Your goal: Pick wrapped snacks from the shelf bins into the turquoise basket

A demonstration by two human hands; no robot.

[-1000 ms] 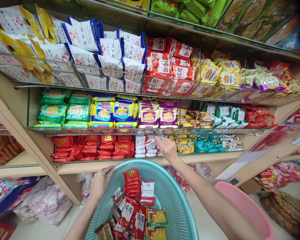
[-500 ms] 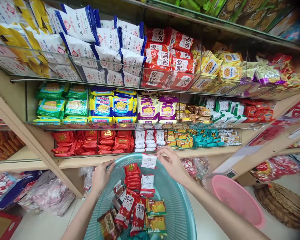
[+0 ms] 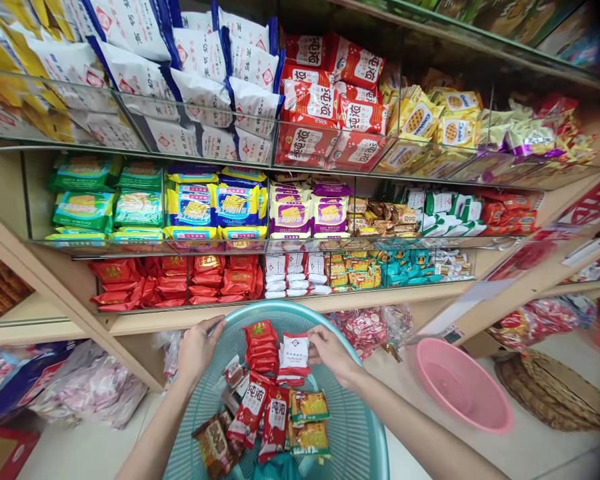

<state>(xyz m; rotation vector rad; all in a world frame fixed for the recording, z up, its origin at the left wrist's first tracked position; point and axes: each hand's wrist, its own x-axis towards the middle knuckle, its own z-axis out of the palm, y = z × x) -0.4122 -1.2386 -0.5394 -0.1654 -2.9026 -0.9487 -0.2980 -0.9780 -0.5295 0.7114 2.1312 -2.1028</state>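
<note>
My left hand point(image 3: 199, 350) grips the rim of a teal plastic basket point(image 3: 379, 427) at its left side, fingers closed over the edge. My right hand point(image 3: 334, 357) pinches the right edge of a small white snack packet point(image 3: 295, 352) with red ends, low inside the basket. That packet covers others like it. Beside it lies a stack of red snack packets point(image 3: 261, 348). Nearer to me are red-and-white packets point(image 3: 276, 423), yellow-and-green packets point(image 3: 309, 437), a brown packet point(image 3: 215, 445) and a partly cut-off teal one point(image 3: 277, 469).
Glass-fronted shelves ahead hold red packets point(image 3: 175, 283), white packets point(image 3: 296, 273), biscuit packs point(image 3: 237, 205) and large white bags point(image 3: 205, 100). A pink basin point(image 3: 465, 387) and a woven brown mat point(image 3: 555, 390) lie on the floor to the right. Bagged goods point(image 3: 93, 387) sit at left.
My right hand has lowered the white packet from the basket's far rim onto the white packets inside. My left hand stays on the rim. The view has shifted slightly.
</note>
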